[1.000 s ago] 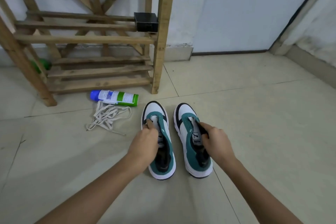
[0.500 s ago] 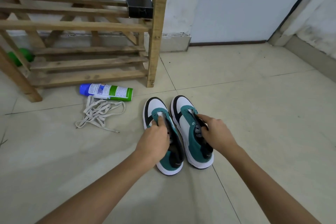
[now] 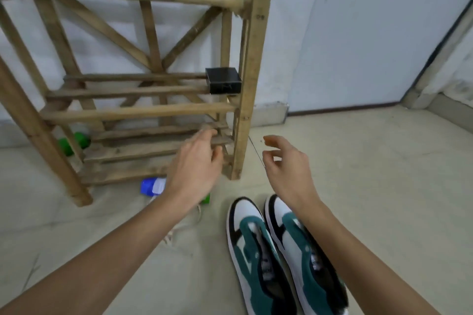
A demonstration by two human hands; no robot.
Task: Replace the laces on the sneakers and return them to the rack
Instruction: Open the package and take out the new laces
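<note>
I've released the white, teal and black sneakers (image 3: 256, 245), left on the near floor. My left hand (image 3: 195, 163) and right hand (image 3: 288, 165), both empty and loose-fingered, now reach toward the far wooden slatted rack (image 3: 247, 84), likely for new laces.

The scene was bright and evenly lit by soft light whose source could not be told, with no harsh glare. The pale wall (image 3: 281, 33) looked slightly washed out. Only faint, diffuse shadows lay on the floor (image 3: 384, 186) beside the sneakers (image 3: 252, 243) and beneath the lower slats of the rack (image 3: 247, 100). Motion blur smeared both hands, the left hand (image 3: 197, 161) and the right hand (image 3: 286, 163), most at the fingertips, and softened the whole frame. Wide-angle distortion bowed the rack's posts and tilted the edges.
</note>
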